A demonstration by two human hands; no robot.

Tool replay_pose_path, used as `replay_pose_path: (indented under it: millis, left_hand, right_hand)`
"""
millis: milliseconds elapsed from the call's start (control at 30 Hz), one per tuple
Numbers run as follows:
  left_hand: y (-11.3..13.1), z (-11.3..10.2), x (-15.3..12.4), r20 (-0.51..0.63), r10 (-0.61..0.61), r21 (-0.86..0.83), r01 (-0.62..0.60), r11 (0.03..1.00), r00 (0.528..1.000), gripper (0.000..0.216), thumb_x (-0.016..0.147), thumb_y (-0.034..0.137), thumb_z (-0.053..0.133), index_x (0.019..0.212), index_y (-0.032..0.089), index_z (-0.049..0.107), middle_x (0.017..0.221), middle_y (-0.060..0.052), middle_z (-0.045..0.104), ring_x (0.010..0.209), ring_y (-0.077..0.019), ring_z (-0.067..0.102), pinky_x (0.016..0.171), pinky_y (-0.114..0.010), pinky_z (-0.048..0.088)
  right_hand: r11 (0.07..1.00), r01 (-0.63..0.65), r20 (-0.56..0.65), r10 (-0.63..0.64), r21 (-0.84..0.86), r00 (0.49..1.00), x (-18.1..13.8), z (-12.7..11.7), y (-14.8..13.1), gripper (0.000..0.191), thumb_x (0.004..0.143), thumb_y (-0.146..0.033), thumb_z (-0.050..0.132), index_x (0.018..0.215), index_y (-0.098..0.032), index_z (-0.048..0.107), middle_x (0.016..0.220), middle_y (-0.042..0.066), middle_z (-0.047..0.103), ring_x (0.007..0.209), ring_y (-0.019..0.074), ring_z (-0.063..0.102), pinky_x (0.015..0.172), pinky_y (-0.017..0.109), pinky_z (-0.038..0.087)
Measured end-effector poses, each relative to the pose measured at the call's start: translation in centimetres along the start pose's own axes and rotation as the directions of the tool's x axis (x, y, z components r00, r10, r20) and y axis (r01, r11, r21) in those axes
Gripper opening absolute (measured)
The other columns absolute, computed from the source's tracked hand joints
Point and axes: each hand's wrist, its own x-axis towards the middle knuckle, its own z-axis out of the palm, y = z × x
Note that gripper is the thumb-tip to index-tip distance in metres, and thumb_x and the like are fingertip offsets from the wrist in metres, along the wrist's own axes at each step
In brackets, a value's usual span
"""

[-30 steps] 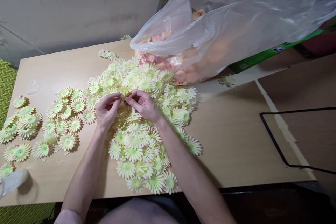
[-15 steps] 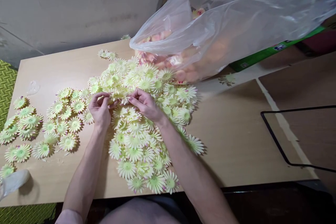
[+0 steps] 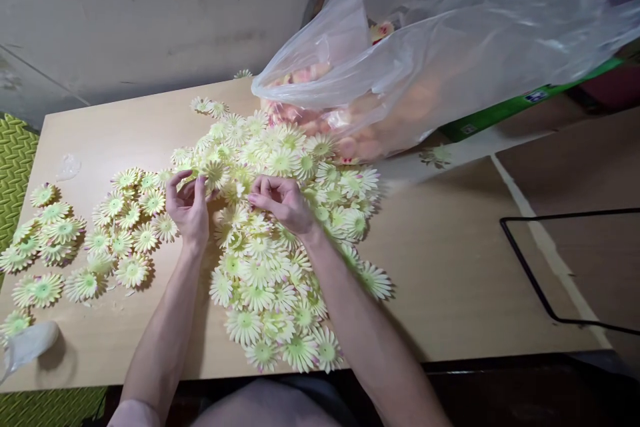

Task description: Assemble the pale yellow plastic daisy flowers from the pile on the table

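Observation:
Pale yellow-green artificial flower heads with pink-tipped petals lie in a large heap (image 3: 257, 267) in front of me. My left hand (image 3: 190, 210), above the left side of the heap, pinches one flower head (image 3: 215, 175) between thumb and fingers, its face tilted up. Just to the right, my right hand (image 3: 281, 203) is over the heap with thumb and forefinger pressed together. Pale petals show at its fingertips, but I cannot tell whether they are gripped or lie in the heap behind.
More flower heads (image 3: 121, 242) are spread at the left of the table (image 3: 440, 267). A clear plastic bag (image 3: 400, 80) of pinkish-orange pieces stands behind the heap. A whitish, rounded object (image 3: 33, 343) sits at the near left corner, and a black wire frame (image 3: 525, 267) at the right.
My hands were close together at one cluster of petals. Now they are apart, the left holding a single flower head up and the right slightly lower and to the right.

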Motion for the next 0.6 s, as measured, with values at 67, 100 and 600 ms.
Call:
replay_pose_path:
  millis: [67, 100, 600]
  left_hand:
    - [0.3, 0.3, -0.3, 0.038, 0.011, 0.029, -0.012, 1.000, 0.999, 0.022, 0.081, 0.034, 0.073, 0.098, 0.024, 0.063, 0.087, 0.000, 0.071, 0.083, -0.0140, 0.071, 0.068, -0.027, 0.063]
    - [0.4, 0.4, -0.4, 0.064, 0.018, 0.040, -0.021, 0.999, 0.998, 0.021, 0.080, 0.034, 0.074, 0.095, 0.023, 0.065, 0.087, -0.001, 0.072, 0.081, -0.0136, 0.071, 0.069, -0.026, 0.062]
    - [1.8, 0.9, -1.2, 0.472, -0.030, 0.024, 0.021, 0.999, 0.881, 0.021, 0.084, 0.032, 0.070, 0.101, 0.020, 0.072, 0.101, -0.008, 0.076, 0.095, -0.0195, 0.073, 0.086, -0.032, 0.060]
  right_hand:
    - [1.000, 0.029, 0.002, -0.029, -0.005, 1.000, 0.0, 0.3, -0.3, 0.036, 0.075, -0.028, 0.077, 0.057, -0.018, 0.048, 0.066, -0.003, 0.051, 0.059, 0.0087, 0.050, 0.058, 0.025, 0.049]
    - [0.999, 0.034, -0.004, -0.034, -0.010, 0.999, 0.1, 0.4, -0.3, 0.032, 0.073, -0.028, 0.079, 0.060, -0.018, 0.052, 0.064, -0.004, 0.052, 0.058, 0.0084, 0.049, 0.056, 0.024, 0.047]
    - [0.994, -0.102, -0.085, 0.105, 0.048, 0.991, 0.4, 0.7, -0.8, 0.036, 0.059, -0.043, 0.087, 0.076, -0.016, 0.070, 0.064, -0.001, 0.066, 0.052, 0.0096, 0.059, 0.048, 0.022, 0.049]
